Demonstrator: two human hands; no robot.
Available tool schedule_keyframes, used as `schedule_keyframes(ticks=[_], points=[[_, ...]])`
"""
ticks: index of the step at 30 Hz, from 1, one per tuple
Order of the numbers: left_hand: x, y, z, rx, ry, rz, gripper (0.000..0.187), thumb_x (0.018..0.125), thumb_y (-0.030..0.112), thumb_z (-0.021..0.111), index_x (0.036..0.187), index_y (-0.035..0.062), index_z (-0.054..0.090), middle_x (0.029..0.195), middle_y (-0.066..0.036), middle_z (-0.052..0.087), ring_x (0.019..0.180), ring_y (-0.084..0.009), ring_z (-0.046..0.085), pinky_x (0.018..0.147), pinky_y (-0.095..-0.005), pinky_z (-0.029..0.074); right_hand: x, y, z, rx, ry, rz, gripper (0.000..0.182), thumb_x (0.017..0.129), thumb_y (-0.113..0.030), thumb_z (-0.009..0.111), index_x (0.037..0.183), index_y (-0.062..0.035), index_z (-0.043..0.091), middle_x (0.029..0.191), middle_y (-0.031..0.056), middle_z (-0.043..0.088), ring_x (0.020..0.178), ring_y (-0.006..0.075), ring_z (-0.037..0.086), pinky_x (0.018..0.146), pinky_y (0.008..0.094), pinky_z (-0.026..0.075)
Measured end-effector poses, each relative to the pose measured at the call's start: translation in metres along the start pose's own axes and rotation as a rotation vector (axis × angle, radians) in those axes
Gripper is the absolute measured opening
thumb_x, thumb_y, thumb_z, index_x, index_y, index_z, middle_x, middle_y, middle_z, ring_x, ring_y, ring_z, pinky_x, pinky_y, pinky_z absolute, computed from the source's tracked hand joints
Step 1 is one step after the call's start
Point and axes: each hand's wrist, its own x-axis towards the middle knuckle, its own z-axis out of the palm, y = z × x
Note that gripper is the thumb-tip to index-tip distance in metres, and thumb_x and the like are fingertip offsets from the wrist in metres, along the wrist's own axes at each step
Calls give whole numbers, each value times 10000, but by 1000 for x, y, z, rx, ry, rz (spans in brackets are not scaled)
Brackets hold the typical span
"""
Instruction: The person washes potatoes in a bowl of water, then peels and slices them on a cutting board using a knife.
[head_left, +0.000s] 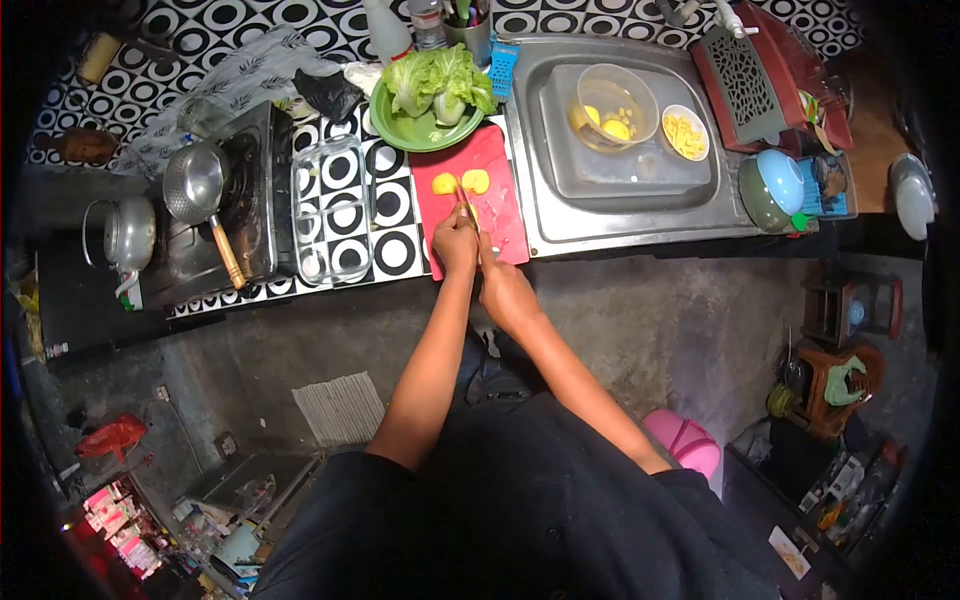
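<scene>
On a red cutting board (437, 213) lie two peeled yellow pieces that look like potato, a left piece (444, 184) and a right piece (477, 181). My left hand (455, 243) is closed, its fingertips pressed down at a smaller yellow piece (473, 212) that they partly cover. My right hand (509, 295) grips the handle of a knife (461, 190), whose blade points away from me between the two pieces. Much of the knife is hidden by my fingers.
Behind the board stands a green plate (400, 133) of leafy greens (440, 85). On the right, a sink (530, 150) carries a clear bowl (640, 100) with yellow pieces in water and a small bowl (685, 133) of cut pieces. Leftward are a glass dish (335, 210), a pan (196, 180) and a kettle (130, 235).
</scene>
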Motion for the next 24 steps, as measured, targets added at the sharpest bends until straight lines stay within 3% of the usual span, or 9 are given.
schedule_keyframes(ticks=[6,11,19,24], points=[[3,-2,0,36,-23,7,308,992,169,586,1228,-2,686,1136,-169,733,976,-187,692,864,-302,506,-6,-12,0,-65,-53,92,784,777,52,523,1508,88,241,828,340,640,782,508,641,705,574,503],[5,-3,-2,38,-18,8,301,989,177,591,1231,30,694,1098,-170,743,932,-192,701,836,-303,510,-7,-4,10,-48,2,41,761,801,38,511,1510,83,238,829,331,647,771,508,642,701,573,503],[2,6,-6,7,-48,-33,314,987,204,610,1228,19,692,1080,-170,747,935,-191,700,841,-309,511,17,-7,9,12,-5,67,784,825,28,505,1537,41,177,874,341,649,803,505,644,726,586,492],[-1,2,-4,43,-23,2,321,989,214,611,1231,19,692,1099,-172,742,938,-189,694,838,-311,511,-14,-5,12,18,-14,93,770,829,40,501,1534,34,193,911,347,649,840,501,645,761,583,491]])
